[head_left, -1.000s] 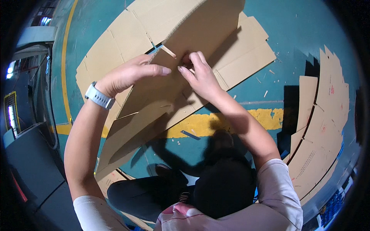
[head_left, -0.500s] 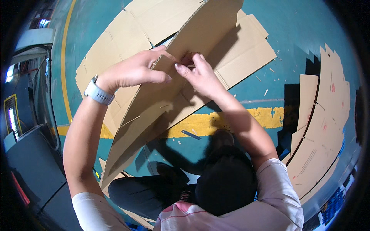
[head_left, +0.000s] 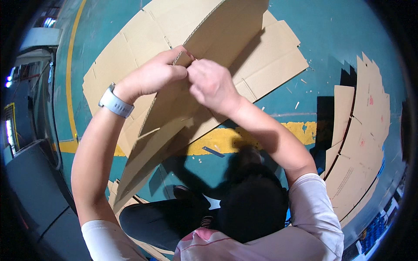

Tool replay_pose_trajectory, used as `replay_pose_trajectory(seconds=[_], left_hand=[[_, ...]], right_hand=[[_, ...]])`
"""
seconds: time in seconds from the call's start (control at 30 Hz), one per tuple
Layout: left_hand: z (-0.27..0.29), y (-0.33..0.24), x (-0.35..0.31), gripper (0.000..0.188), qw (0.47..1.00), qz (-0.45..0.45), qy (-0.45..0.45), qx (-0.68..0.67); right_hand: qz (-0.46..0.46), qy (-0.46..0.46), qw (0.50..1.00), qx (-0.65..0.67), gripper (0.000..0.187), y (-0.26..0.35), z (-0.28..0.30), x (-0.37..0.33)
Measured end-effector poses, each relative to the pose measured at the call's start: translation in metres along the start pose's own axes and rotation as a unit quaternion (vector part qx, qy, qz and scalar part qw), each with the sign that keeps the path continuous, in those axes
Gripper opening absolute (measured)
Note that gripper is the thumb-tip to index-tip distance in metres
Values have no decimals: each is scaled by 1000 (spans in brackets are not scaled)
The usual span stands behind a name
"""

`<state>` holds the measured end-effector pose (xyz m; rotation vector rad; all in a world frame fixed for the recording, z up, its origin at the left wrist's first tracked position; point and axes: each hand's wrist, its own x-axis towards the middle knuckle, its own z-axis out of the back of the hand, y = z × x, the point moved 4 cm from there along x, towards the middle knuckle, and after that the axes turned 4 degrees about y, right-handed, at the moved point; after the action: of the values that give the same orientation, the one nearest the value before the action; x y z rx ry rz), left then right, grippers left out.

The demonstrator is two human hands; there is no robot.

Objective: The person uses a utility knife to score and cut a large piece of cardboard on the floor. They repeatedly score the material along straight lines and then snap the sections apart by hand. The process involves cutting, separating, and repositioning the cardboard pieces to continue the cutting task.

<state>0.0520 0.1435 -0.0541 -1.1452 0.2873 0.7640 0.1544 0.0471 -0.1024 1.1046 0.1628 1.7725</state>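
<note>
Gripping the raised tan corrugated-cardboard panel [head_left: 230, 35] by its left edge, my left hand [head_left: 156, 71] is clamped there — thumb on the right face, fingers behind. My right hand [head_left: 213, 85] curls beside that thumb, fingertips hidden — from here I cannot tell whether they close on anything. The panel stands tilted, far centre, over flat tan cardboard sheets [head_left: 278, 56].

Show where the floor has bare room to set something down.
Widest: green floor, upper right, between the flat cardboard and the cardboard sheets at right; scraps litter its lower part. Narrower: floor between the flat cardboard's left edge and the yellow line. Crowded: the upright panel, with left hand and right hand there.
</note>
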Motion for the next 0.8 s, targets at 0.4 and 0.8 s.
replay_pose_trajectory(seconds=[0.4,0.8], left_hand=[[48,125,-142,21,969,173,-152,94],[32,141,47,27,904,-76,-195,373]], right_hand=[[-358,224,905,53,32,-136,26,-99],[-192,411,891,-30,32,13,-91,-272]])
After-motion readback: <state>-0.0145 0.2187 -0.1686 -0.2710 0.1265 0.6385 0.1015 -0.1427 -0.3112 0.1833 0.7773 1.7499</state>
